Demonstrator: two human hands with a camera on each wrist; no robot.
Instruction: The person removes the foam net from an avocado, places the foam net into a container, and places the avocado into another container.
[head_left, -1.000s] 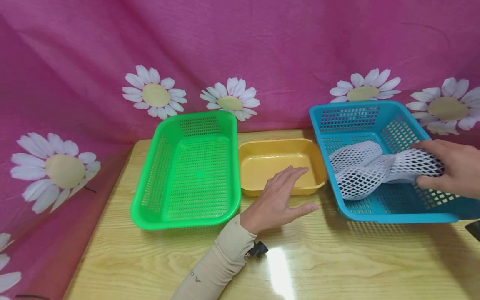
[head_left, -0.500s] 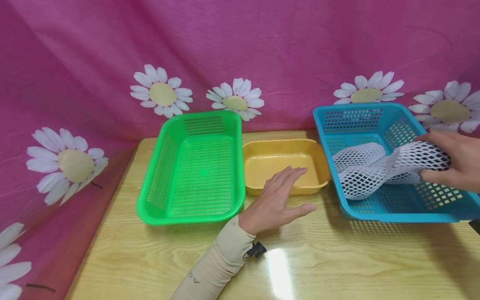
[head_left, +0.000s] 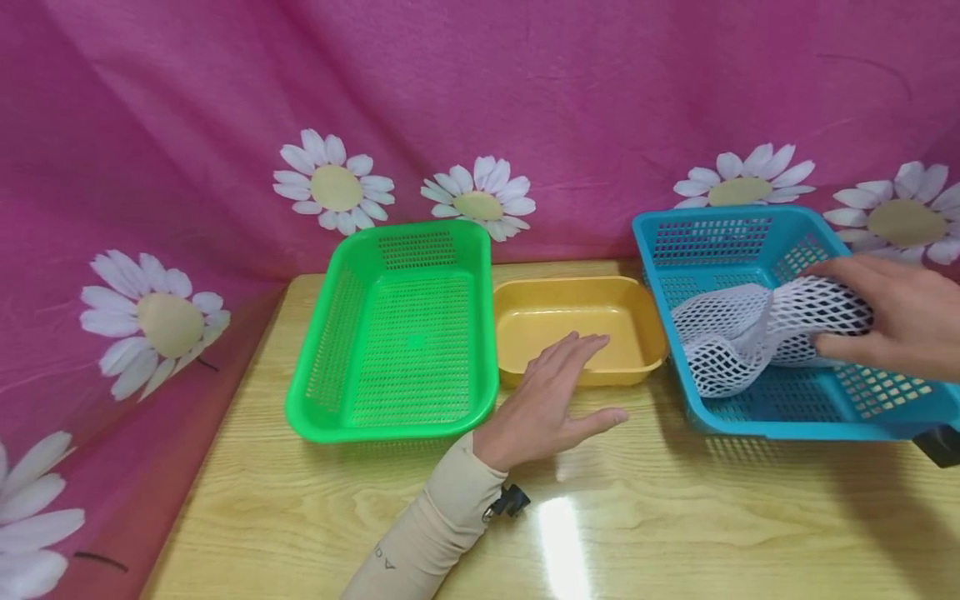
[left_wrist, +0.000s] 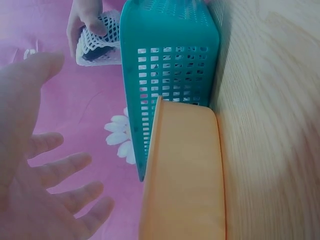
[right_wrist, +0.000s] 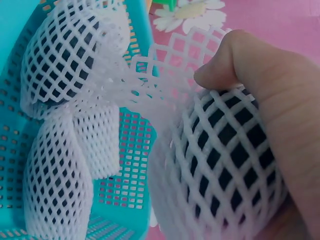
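My right hand [head_left: 896, 312] grips a dark rounded item in a white foam net sleeve [head_left: 828, 307], over the right part of the blue basket [head_left: 817, 430]. Up close in the right wrist view, the thumb presses on the netted item [right_wrist: 220, 155], and the loose end of its sleeve stretches toward the others. More white foam net sleeves [right_wrist: 57, 175] lie in the basket, at least one round a dark item [right_wrist: 62, 55]. Fingers spread, my left hand [head_left: 532, 412] holds nothing and hovers in front of the yellow tray [head_left: 577, 379], its fingertips overlapping the tray in the head view.
A green basket [head_left: 390, 433] stands on the wooden table [head_left: 660, 525], left of the yellow tray. Behind everything hangs a pink cloth [head_left: 585, 108] with white daisies. The tray sits between the two baskets, close to both.
In the last half second my right hand has moved a little left with the netted item, whose loose sleeve now looks slacker. The head view has shifted slightly; my left hand keeps its pose.
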